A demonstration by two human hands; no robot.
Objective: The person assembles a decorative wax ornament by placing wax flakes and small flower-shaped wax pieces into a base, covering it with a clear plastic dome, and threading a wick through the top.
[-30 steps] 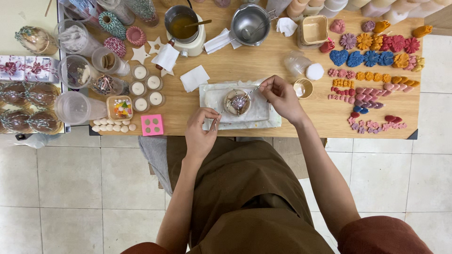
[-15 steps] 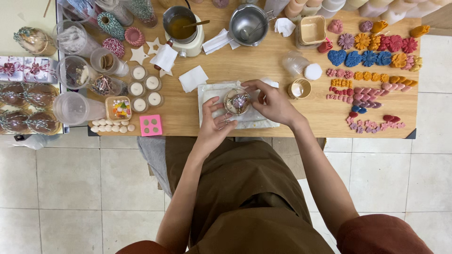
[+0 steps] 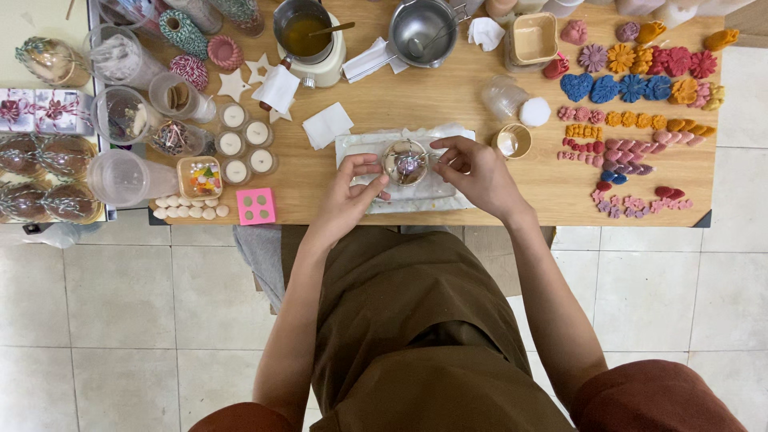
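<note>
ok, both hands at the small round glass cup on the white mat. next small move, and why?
Probably a steadying grip: the left hand touches the small round glass cup at its side, while the right hand pinches at its rim. The cup sits on the white mat, so the left hand should hold it firm while the right adjusts.

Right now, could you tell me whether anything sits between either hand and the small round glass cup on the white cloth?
Nothing visible does. The left hand and the right hand are both already at the glass cup, one on each side, with only the white cloth beneath it.

Ribboned gift packages (image 3: 42,110) far left
</note>
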